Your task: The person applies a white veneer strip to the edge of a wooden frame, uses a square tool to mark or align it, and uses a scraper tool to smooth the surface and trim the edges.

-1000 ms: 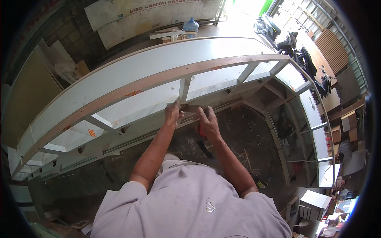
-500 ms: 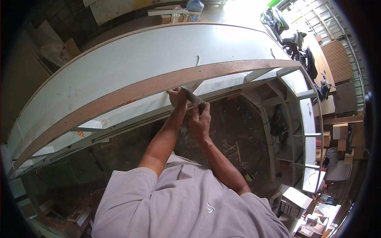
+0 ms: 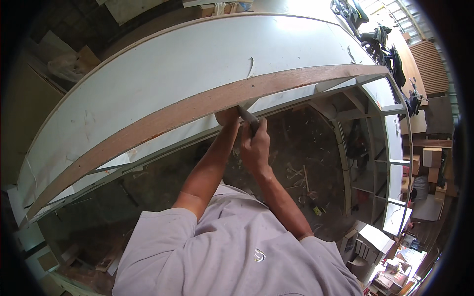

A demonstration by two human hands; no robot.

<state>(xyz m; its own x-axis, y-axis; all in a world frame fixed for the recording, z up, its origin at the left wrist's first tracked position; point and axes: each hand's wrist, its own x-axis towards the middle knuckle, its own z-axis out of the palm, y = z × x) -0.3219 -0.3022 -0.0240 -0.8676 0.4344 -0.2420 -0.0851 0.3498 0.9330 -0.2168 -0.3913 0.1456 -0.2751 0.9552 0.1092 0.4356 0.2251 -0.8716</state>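
One flat grey tool [image 3: 248,117] extends from the right hand [image 3: 256,148]; I record its long axis as slanting forward and left of those fingers. The right hand is the nearer, its fingers closed around the near end. The far end lies just beside the left hand [image 3: 227,117], at the rail [image 3: 296,78]; contact with the wood I cannot confirm. Left fingers are mostly hidden under the rail, so I cannot tell their opening or hold. Beyond both sets of fingers I note a white panel [image 3: 197,59].
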